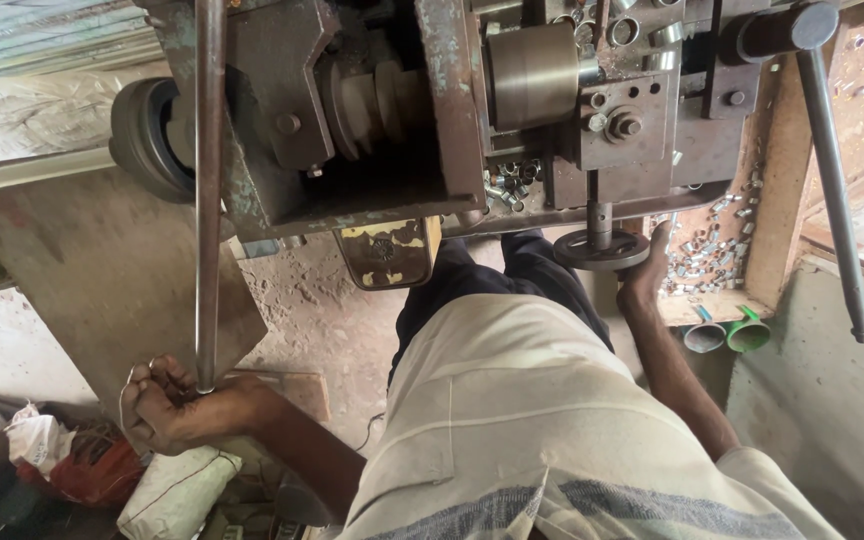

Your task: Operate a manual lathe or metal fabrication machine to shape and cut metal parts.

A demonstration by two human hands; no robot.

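Gripping the lower end of a long steel rod (209, 190) in a closed fist, left hand (164, 405) steadies it upright | worn lathe-like machine (382, 110) at centre | right hand (645, 275) curls fingers under small handwheel (602, 250), ready to turn it

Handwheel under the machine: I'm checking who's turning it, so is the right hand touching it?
Touching. The head view shows the right hand reaching up with its fingers laid against the rim of the handwheel, no gap between them.
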